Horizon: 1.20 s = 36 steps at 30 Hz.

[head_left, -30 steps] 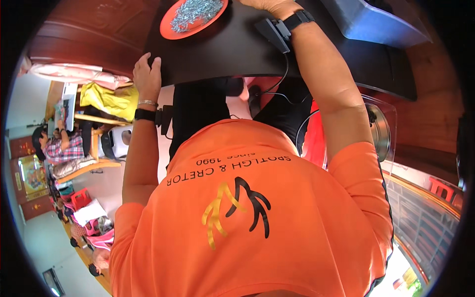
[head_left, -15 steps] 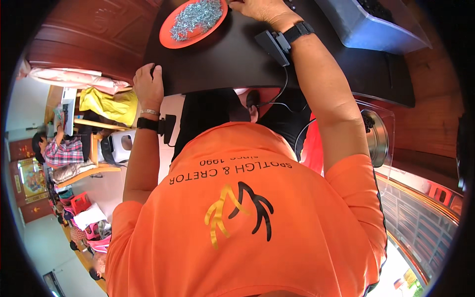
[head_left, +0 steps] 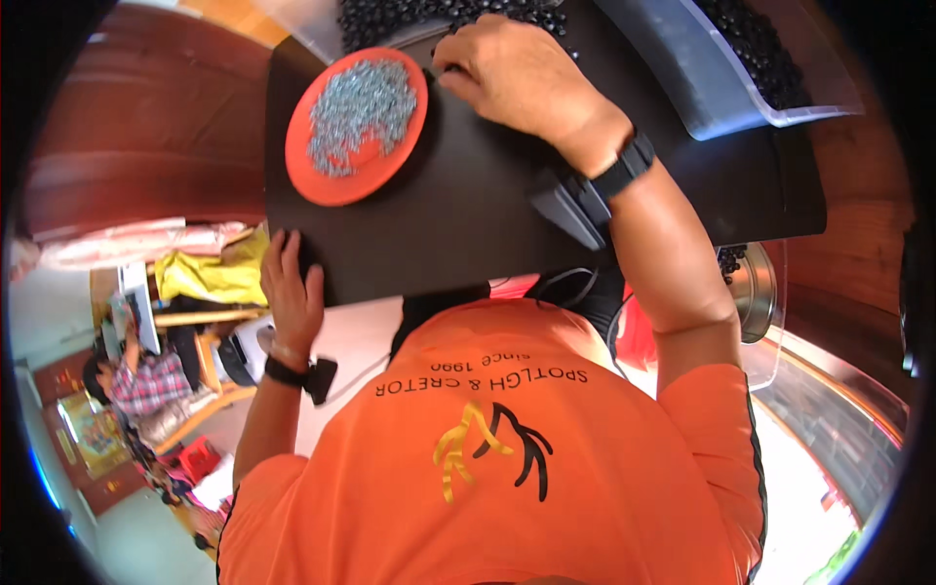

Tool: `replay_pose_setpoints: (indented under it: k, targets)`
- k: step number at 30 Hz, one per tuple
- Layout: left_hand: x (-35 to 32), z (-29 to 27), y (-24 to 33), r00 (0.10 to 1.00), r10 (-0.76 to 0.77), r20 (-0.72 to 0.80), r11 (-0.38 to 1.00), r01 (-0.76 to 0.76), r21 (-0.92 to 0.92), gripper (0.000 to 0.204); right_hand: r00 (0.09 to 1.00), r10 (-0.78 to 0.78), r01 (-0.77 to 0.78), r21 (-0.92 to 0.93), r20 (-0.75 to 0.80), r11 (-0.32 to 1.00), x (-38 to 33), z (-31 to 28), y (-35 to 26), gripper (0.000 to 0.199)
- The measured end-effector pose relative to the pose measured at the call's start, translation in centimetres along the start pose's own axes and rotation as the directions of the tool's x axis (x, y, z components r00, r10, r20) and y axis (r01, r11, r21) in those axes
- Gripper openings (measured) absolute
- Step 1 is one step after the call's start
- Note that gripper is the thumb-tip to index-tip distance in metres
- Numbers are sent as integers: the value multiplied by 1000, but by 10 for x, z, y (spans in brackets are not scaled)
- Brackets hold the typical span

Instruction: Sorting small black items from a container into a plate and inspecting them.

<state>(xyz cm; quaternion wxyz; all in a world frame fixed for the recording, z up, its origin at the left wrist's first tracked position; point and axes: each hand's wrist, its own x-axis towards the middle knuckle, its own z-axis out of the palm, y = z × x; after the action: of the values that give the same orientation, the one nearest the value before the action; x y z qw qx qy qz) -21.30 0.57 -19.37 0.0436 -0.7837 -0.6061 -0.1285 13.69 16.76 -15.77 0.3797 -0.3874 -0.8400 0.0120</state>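
My right hand [head_left: 522, 83] is over the dark table with its fingers curled and thumb drawn in, just right of an orange-red plate [head_left: 331, 193]. What its fingertips close on, if anything, is hidden. A small black bit shows between the fingertips and the plate rim. On the plate lies a heap of small silvery metal pieces [head_left: 366, 102], too fine to name exactly. My left hand [head_left: 295, 292] rests at the table's left front corner, fingers stretched out and thumb apart, holding nothing. Beyond my right hand spreads a pile of small black pieces [head_left: 390, 21].
The dark table [head_left: 419, 239] reaches my waist. At the right stands a translucent plastic bin [head_left: 697, 93] with black pieces [head_left: 751, 54] inside. A metal bowl [head_left: 759, 292] sits below the right edge. To the left, a person in a plaid shirt [head_left: 146, 380] sits farther off.
The view has tilted, so more of the table and the black pile shows. My right hand remains by the plate, fingers curled. My left hand stays at the table corner.
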Motion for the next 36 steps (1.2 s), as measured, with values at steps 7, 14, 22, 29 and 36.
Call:
replay_pose_setpoints:
  k: [7, 14, 22, 29, 36]
  targets:
    - [-2, -11, -3, 985, 21, 170, 1000, -18, -20, 63, 997, 44, -37, -98, 69, 995, 1, -3, 4, 17]
    - [-4, -12, -4, 993, 1, 114, 999, 3, -33, 59, 990, 77, -68, -73, 120, 995, 17, -30, -8, 13]
    - [-46, 18, -75, 728, -685, 5, 464, 442, -768, 44, 995, -61, 68, -94, 79, 993, 8, -20, 2, 15]
    - [-303, 158, -118, 436, 38, 899, -713, 642, -282, 21, 992, -111, 97, -199, -63, 975, -8, 18, 25, 14]
    - [-359, 181, -47, 138, -260, 956, -644, 713, -278, 22, 997, -75, 76, -53, 4, 996, 0, 27, 11, 16]
